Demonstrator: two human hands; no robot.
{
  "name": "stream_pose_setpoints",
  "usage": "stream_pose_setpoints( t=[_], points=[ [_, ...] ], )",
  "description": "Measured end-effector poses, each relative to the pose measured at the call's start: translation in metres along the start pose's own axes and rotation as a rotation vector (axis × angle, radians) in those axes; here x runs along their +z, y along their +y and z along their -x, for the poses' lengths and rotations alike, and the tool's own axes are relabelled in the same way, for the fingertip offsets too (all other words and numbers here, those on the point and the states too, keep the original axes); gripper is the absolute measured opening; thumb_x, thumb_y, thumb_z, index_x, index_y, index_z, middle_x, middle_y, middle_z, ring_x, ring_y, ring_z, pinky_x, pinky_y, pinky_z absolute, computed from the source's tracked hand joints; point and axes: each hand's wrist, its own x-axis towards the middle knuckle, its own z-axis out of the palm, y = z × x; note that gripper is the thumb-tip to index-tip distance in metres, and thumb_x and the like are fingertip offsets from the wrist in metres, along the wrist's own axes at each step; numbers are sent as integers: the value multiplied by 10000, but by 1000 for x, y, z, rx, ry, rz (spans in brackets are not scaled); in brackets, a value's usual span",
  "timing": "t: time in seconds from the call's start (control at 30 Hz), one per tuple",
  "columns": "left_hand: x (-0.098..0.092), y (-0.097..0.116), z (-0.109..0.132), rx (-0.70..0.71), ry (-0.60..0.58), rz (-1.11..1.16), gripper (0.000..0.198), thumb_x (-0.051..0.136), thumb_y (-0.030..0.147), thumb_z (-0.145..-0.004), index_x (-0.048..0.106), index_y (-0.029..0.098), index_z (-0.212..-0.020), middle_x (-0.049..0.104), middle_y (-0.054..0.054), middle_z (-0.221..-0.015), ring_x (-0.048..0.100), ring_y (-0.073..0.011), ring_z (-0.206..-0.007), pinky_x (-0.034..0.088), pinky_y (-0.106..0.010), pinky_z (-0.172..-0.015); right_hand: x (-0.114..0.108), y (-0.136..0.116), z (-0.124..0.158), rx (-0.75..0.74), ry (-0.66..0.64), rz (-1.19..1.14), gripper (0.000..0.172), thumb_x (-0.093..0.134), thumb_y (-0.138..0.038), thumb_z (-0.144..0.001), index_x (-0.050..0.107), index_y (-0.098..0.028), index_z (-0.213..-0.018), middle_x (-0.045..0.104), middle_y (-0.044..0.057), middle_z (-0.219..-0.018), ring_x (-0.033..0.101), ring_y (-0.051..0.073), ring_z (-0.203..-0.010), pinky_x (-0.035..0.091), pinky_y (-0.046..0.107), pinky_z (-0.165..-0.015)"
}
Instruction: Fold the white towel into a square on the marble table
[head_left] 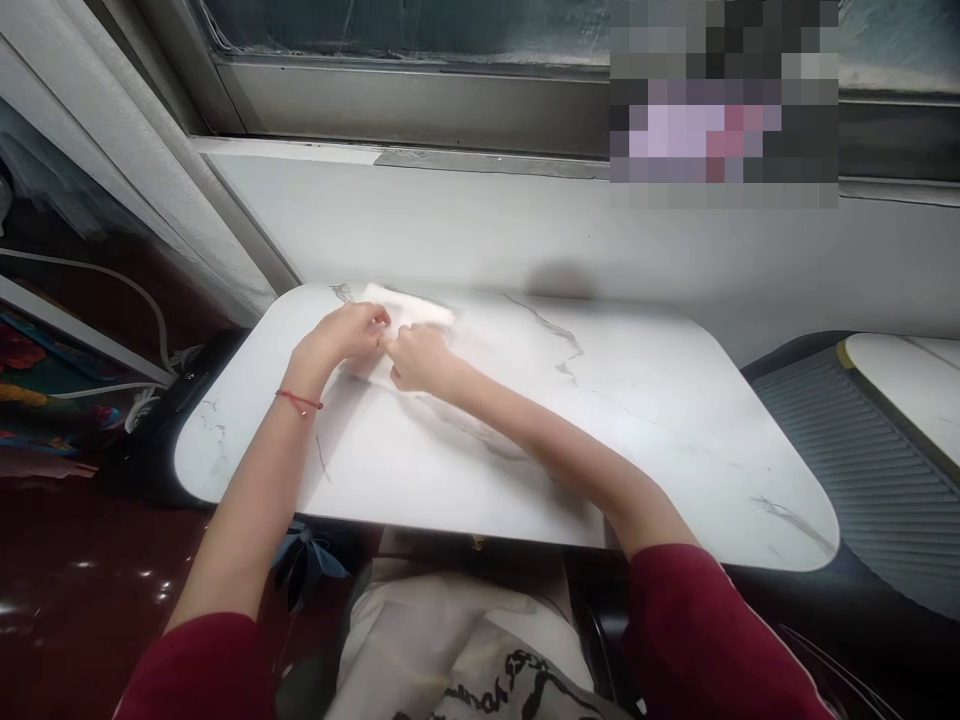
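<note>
A thin white sheet (411, 306), like paper tissue or thin cloth, lies on the left part of the white marble-patterned tabletop (660, 410). My left hand (351, 332), with a red string at its wrist, bends over the sheet's left side, its fingers pinched together. Against its fingertips comes my right hand (418, 360), whose fingers are curled in on the same sheet. Both hands cover the middle of the sheet, and what exactly lies between the fingertips is partly hidden.
Behind the table rises a white wall (420, 215) below a window frame (420, 108). A pale curtain (142, 150) hangs at the left, near white cables (112, 268). On the right stands a ribbed grey surface (847, 450). A blurred patch covers part of the window.
</note>
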Motion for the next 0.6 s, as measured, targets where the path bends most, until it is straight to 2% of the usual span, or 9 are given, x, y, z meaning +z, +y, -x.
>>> stream_pose_setpoints(
  t=[0.1,0.23,0.33,0.43,0.6],
  points=[
    [-5,13,28,-14,-63,-67,328,551,280,-869,664,230,-1172,723,-67,-1211,675,-256,-1052,491,-304,-814,-11,-17,21,-94,-73,48,313,537,-139,-934,672,-88,-1211,725,179,-1058,692,263,-989,506,330,-784],
    [9,33,81,-20,-12,-172,270,471,272,-942,685,211,-1096,738,-103,-1152,678,-301,-1058,507,-354,-761,-14,-31,50,-216,-75,69,297,487,-99,-940,695,-81,-1151,736,178,-1020,698,259,-962,495,336,-753],
    [30,39,127,-49,114,-153,349,369,276,-990,698,224,-1094,745,-120,-1099,681,-314,-1040,538,-402,-805,-12,-41,68,-319,-60,44,318,463,-87,-937,697,-73,-1152,730,184,-1018,689,272,-966,479,347,-726],
    [52,35,169,-64,290,-15,412,324,324,-1017,664,259,-1240,706,-106,-1298,656,-310,-1171,541,-432,-931,-8,-55,77,-440,-28,-8,328,472,-113,-941,690,-66,-1181,718,191,-1018,670,282,-961,465,355,-704],
    [74,16,211,-196,430,104,456,275,366,-1047,552,306,-1403,618,-94,-1452,569,-295,-1349,493,-481,-1049,3,-82,66,-572,111,-93,263,487,-160,-965,702,-88,-1099,694,204,-1045,625,280,-957,468,384,-750]
  ],
)
